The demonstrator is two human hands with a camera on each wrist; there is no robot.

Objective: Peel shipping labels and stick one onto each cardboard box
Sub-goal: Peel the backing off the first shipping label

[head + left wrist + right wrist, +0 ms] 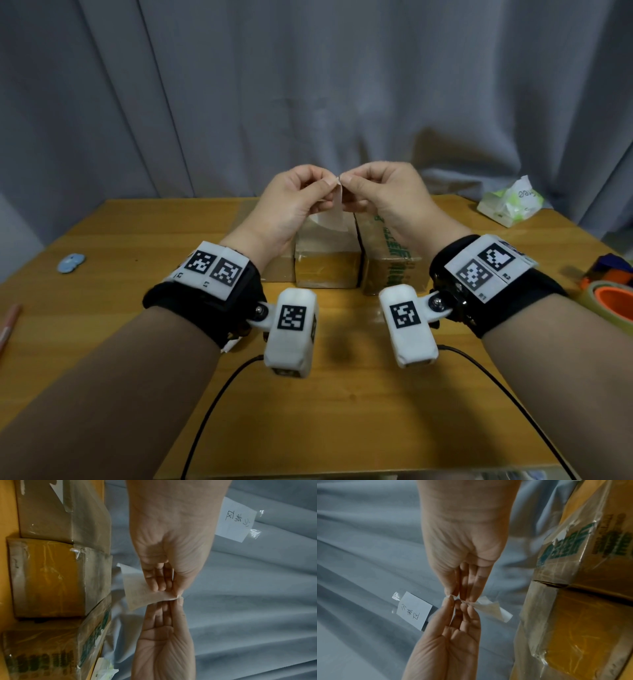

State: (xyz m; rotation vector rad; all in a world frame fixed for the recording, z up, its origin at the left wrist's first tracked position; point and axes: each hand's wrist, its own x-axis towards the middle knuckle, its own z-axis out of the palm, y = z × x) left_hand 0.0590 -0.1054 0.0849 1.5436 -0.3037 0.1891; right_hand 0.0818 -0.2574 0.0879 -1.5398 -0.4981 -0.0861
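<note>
Both hands are raised above the three cardboard boxes (329, 263) on the table (342, 411). The left hand (291, 202) and right hand (387, 195) each have a fingertip grip pinching the top corner of one shipping label (334, 212), which hangs between them over the middle box.

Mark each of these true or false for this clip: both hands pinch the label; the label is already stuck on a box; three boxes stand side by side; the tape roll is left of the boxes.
1. Both hands pinch the label. True: the left hand and right hand pinch the top corner of the label between fingertips.
2. The label is already stuck on a box. False: it hangs in the air above the boxes.
3. Three boxes stand side by side. True, as the left wrist view shows.
4. The tape roll is left of the boxes. False: the tape roll lies at the table's right edge.
</note>
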